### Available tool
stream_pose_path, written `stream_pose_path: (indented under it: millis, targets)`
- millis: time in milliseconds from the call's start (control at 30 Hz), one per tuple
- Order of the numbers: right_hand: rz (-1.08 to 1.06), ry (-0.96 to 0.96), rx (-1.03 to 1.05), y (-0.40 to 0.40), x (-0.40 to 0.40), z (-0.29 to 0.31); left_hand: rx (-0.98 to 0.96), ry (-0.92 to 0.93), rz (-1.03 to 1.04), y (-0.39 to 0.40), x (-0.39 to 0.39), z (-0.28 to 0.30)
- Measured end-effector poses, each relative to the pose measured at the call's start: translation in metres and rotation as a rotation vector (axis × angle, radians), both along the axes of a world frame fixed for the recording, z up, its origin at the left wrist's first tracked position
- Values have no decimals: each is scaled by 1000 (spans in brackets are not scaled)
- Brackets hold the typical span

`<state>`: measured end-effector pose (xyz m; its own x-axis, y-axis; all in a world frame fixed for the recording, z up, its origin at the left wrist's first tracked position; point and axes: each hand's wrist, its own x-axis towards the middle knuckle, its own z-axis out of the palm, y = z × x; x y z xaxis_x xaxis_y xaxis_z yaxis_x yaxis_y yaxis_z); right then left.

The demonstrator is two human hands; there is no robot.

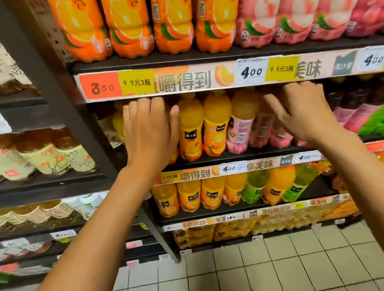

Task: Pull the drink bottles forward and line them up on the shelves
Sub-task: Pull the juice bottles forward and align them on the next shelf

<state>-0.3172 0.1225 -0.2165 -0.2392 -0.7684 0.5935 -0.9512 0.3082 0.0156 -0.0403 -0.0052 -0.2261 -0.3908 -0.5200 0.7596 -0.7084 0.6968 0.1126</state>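
Small orange juice bottles (191, 127) stand on the middle shelf (232, 156), with a pink-labelled bottle (241, 121) to their right. My left hand (150, 130) reaches in at the left end of the row, fingers straight and apart, and covers an orange bottle whose base shows below the palm. My right hand (304, 112) is spread over further pink bottles (262, 129), which lean and are partly hidden. Neither hand visibly grips a bottle.
Large orange bottles (128, 24) and pink bottles (297, 13) fill the shelf above, behind a price strip (204, 76). Orange and green bottles (255, 188) stand on the shelf below. A second unit with tea bottles (44, 153) is on the left. Below lies a tiled floor (263, 265).
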Motion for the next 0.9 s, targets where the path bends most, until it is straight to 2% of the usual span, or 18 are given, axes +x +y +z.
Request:
stream_pose_path:
  millis: [100,300,433,567,733,900]
  targets:
    - [67,-52,5,10,-15,5,-19,-68,-53,13,-28,6]
    - [174,7,43,25,-47,8,-32,-195,-102,40,-97,12]
    - [226,-25,47,24,-67,8,154,-271,-79,40,-139,18]
    - [278,-152,59,15,-70,11,232,-404,-15,34,-156,22]
    - [212,-260,162,0,-67,10,455,-451,27,28,-158,30]
    - [77,-436,288,-17,-63,17,493,-431,28,29,-160,32]
